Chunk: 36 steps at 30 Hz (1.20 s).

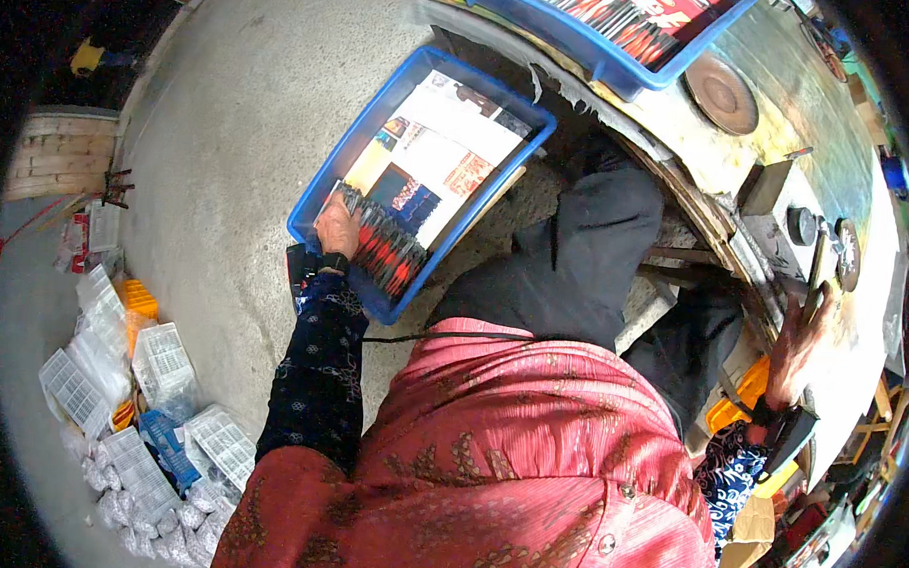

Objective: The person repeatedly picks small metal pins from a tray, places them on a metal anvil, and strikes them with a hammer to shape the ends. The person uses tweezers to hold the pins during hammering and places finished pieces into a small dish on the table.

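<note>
while the person sits beside the worktop (770,145), i see the left hand (338,228) reaching into the blue tray (379,303) near the centre of the frame, its grip bent over the left end of the packed black-and-red pieces (390,254); i can't tell whether it's clamped on any. at the right of the frame, the right hand (805,341) is by the worktop's edge, its hold also unclear to me. singly, the pieces look light, thin and fairly stiff, maybe slippery; pinching their upper edges seems best.
</note>
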Available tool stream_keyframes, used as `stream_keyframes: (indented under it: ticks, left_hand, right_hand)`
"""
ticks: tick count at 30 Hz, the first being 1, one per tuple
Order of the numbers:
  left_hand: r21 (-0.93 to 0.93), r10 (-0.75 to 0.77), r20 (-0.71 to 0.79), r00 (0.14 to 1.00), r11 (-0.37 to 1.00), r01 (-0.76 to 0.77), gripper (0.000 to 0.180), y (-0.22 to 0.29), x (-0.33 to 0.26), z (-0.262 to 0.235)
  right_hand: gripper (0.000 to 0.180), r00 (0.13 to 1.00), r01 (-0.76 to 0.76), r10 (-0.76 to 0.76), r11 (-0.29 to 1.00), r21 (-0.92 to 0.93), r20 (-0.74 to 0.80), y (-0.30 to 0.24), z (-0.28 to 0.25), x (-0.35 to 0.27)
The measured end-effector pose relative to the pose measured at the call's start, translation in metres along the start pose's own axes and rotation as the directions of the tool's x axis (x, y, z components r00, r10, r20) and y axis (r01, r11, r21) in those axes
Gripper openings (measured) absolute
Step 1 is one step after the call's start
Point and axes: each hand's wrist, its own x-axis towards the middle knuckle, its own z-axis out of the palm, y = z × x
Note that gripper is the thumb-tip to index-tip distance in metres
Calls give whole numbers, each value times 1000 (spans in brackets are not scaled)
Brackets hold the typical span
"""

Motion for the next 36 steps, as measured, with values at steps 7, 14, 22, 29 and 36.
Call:
stream_keyframes:
  ticks: [7,14,22,29,36]
  left_hand:
    - [-20,79,9,997,997,-79,53,-18,7,13]
    - [31,100,-57,993,995,-98,57,-22,-7,19]
    - [56,61,-93,994,997,-56,53,-7,-8,6]
    - [-5,162,-199,967,986,-166,37,46,5,-11]
    - [-312,302,-322,897,861,-402,22,158,43,-78]
  right_hand:
    - [47,1000,-12,12,1000,-18,-21,-10,0,1]
    - [48,1000,-23,23,1000,2,-17,-7,0,1]
    - [52,999,-35,34,999,-10,-14,0,7,-2]
    - [55,996,-90,90,996,8,-1,-9,7,-1]
    - [63,979,-197,190,973,119,71,-27,-6,-7]
